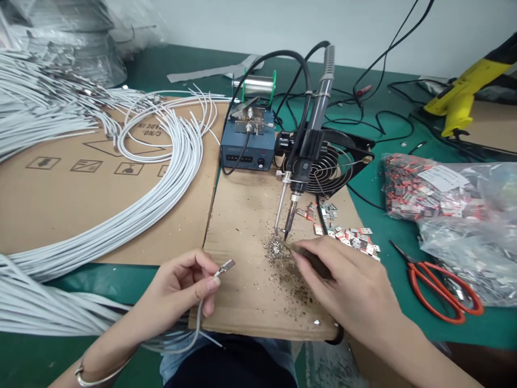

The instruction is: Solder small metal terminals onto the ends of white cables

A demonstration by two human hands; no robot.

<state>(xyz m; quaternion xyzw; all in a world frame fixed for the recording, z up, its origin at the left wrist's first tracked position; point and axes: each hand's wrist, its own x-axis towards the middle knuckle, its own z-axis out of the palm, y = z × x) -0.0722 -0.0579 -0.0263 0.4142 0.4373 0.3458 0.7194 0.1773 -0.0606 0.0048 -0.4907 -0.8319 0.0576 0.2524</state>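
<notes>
My left hand (189, 285) pinches a white-grey cable (198, 318) just behind its end. A small metal USB connector (227, 265) sits on that end and points up to the right. My right hand (343, 275) is closed around a dark slender tool (313, 261), its kind mostly hidden by my fingers. The tool's tip is close to a heap of solder bits (276, 248). Just above the heap, a soldering iron (299, 178) hangs tip down in its stand, with a thin metal feed tube (281, 207) beside it.
Behind stand a blue solder feeder (246, 143) with a solder spool (258, 86) and a black fan (331, 167). Loose USB connectors (355, 240) lie beyond my right hand. Orange-handled scissors (440, 285) and bagged connectors (424, 188) are at right. Cable bundles (161, 199) cover the left.
</notes>
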